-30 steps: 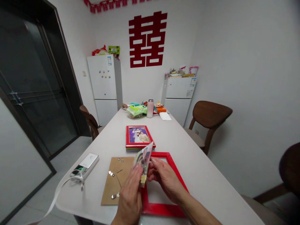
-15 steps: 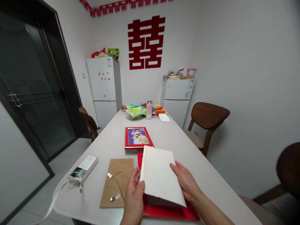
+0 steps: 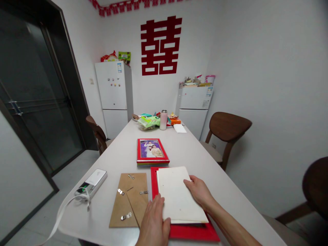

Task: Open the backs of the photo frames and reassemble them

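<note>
A white sheet, blank side up (image 3: 179,196), lies flat inside a red picture frame (image 3: 191,232) on the white table (image 3: 194,153). My left hand (image 3: 155,223) rests with flat fingers on the sheet's near left edge. My right hand (image 3: 198,191) presses flat on its right edge. A brown backing board with metal clips (image 3: 129,201) lies just left of the frame. A stack of red framed photos (image 3: 151,151) sits beyond the frame.
A white power bank with a cable (image 3: 91,182) lies at the table's left edge. A bottle (image 3: 163,119), snack bags (image 3: 149,121) and tissues crowd the far end. Brown chairs (image 3: 228,130) stand on both sides; two white fridges (image 3: 114,95) stand against the back wall.
The photo sheet, held upright between both hands a second ago, has been turned face down and lowered flat into the red frame. Both hands now lie flat on it.
</note>
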Demonstrator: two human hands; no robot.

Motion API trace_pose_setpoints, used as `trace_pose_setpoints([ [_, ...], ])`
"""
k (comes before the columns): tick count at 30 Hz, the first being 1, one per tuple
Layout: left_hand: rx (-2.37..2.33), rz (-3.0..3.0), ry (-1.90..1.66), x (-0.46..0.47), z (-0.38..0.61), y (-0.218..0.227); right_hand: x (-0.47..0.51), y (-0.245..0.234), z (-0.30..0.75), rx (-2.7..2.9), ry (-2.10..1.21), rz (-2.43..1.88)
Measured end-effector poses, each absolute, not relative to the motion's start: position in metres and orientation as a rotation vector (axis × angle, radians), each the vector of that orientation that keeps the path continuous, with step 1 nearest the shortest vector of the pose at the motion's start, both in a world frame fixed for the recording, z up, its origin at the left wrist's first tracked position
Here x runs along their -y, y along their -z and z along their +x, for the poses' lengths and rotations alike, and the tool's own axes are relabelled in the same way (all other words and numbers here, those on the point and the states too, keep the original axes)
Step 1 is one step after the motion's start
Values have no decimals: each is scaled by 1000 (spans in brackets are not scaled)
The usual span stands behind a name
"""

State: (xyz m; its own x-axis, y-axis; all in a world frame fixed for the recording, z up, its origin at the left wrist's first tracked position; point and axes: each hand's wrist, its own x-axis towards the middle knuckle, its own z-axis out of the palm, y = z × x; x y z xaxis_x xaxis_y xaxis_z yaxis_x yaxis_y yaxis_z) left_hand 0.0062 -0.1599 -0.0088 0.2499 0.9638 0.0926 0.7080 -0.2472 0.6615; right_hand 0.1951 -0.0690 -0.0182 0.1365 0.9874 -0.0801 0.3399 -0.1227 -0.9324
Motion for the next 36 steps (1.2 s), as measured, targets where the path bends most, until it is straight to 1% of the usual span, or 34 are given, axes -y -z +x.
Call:
trace_pose_setpoints([
  [4, -1508, 2179, -554, 159, 7, 11, 66, 20, 196, 1318, -976, -1617],
  [7, -1515, 2232, -502, 159, 6, 12, 69, 19, 195, 1315, -1025, -1579],
  [14, -1510, 2288, -532, 160, 5, 18, 74, 15, 194, 1203, -1197, -1456],
  [21, -1508, 2278, -527, 160, 5, 18, 68, 19, 194, 1261, -1199, -1466],
  [24, -1498, 2278, -450, 160, 6, 12, 67, 19, 192, 1423, -1050, -1550],
  [27, -1489, 2264, -374, 161, 7, 5, 69, 13, 188, 1646, -753, -1690],
  [33, -1447, 2250, -369, 161, 9, 1, 82, 6, 180, 1959, -119, -2048],
  [36, -1458, 2247, -371, 161, 11, 2, 86, 14, 180, 1997, 58, -2047],
])
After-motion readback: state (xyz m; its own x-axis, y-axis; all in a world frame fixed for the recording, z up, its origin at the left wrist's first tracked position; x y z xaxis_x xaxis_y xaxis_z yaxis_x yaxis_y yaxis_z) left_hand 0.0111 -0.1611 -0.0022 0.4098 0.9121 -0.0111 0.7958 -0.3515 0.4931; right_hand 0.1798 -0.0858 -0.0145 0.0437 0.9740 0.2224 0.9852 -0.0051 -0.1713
